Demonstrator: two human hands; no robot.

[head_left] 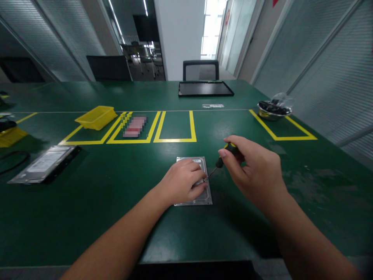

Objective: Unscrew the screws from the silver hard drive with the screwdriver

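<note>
A silver hard drive [205, 196] lies flat on the green table in front of me. My left hand [186, 181] is laid over it with bent fingers, pressing on its top and hiding much of the middle. In my right hand [253, 165] is a screwdriver [220, 160] with a black and yellow handle, the fist closed round the grip. Its thin shaft slants down to the left. The tip meets the drive's right side, close to my left fingertips; what exactly it touches is too small to tell.
At the left lies a larger drive-like unit with a white label [48, 159], near a black cable [17, 155]. Yellow tape outlines cross the table. Beyond are a yellow bin [97, 118], a blurred pink item [135, 127], a metal bowl of dark parts [272, 112] and a black-framed panel [205, 89].
</note>
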